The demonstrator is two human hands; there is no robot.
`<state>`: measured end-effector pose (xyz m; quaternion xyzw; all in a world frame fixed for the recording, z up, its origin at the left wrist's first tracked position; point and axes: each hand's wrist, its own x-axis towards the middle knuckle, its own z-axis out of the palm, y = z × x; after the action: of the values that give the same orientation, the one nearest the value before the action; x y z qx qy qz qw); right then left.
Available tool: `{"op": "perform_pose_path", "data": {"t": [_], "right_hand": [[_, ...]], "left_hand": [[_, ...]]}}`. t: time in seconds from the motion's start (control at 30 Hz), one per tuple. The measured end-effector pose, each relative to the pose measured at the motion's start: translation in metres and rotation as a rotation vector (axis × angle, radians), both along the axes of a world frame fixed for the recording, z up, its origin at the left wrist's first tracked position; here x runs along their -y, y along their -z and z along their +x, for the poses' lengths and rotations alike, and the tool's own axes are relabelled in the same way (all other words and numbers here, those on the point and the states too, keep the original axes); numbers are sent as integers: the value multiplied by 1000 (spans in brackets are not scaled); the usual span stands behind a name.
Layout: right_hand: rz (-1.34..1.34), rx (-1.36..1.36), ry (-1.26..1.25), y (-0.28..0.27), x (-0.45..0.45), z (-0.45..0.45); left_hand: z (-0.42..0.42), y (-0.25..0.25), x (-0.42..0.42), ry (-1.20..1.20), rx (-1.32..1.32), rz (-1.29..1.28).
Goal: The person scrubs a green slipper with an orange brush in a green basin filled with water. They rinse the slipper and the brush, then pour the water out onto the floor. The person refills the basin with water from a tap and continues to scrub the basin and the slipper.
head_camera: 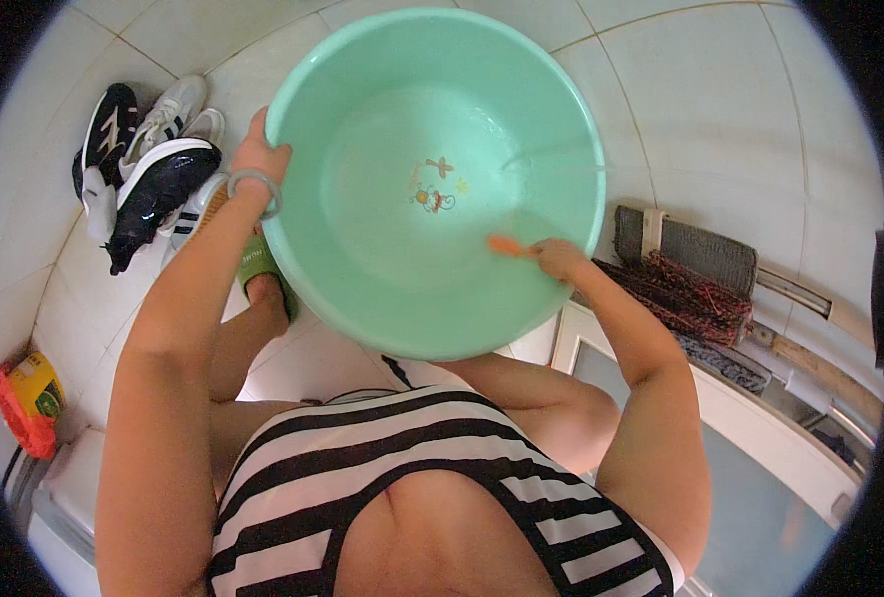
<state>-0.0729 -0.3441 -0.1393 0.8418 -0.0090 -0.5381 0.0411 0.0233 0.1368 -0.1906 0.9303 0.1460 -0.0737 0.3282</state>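
Observation:
A large mint-green plastic basin (404, 298) is tipped so that its inside faces me, with a printed cartoon design on its bottom. My left hand (259, 160) grips the basin's left rim, thumb over the edge, and a bangle circles that wrist. Inside the lower right of the basin, my right hand (560, 260) holds a small orange brush (507, 245) by its handle. The brush is blurred, and whether it touches the wall I cannot tell. A thin streak, perhaps water, crosses the right rim into the basin.
Several sneakers (162, 168) are piled on the tiled floor at the left. Mop heads (684, 291) and their poles lean by the wall at right, beside a white-framed glass panel (740, 477). A yellow and red package (31, 403) stands at far left. A green slipper (257, 269) is on my foot.

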Motion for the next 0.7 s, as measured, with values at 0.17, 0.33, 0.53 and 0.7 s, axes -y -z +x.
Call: {"op": "perform_pose_path", "data": {"t": [0.17, 0.33, 0.53, 0.7], "right_hand": [[544, -327, 256, 37, -59, -1], [629, 632, 176, 180, -153, 3], [683, 1096, 442, 233, -141, 65], [253, 932, 883, 171, -67, 40]], "left_hand": [[-1, -2, 5, 22, -7, -29], [5, -7, 10, 21, -30, 0], [-6, 1, 5, 26, 126, -55], [-8, -14, 6, -50, 75, -38]]}}
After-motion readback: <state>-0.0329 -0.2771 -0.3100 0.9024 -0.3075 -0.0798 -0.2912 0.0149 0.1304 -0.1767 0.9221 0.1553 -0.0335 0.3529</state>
